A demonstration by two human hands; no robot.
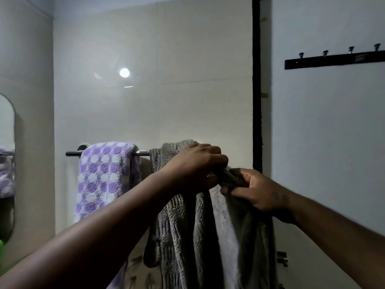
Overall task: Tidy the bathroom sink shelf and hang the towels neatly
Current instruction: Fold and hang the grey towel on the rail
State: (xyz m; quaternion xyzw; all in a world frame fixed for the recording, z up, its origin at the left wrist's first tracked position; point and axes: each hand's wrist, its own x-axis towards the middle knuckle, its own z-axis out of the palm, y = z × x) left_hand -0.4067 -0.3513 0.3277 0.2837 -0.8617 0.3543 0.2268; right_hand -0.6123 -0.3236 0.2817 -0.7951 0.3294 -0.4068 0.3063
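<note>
A grey textured towel (183,230) hangs over the right part of a chrome towel bar (142,152) on the tiled wall. My left hand (195,165) rests on top of the towel near the bar and grips its edge. My right hand (256,190) pinches a bunched fold of the same towel just to the right. A purple towel with white dots (104,174) is draped over the left part of the bar. The bar's right end is hidden behind the grey towel and my hands.
A black hook rail (335,59) with several metal pegs is mounted on the white door at upper right. The dark door frame (257,101) runs down beside the towel. A rounded mirror (7,163) sits at the far left.
</note>
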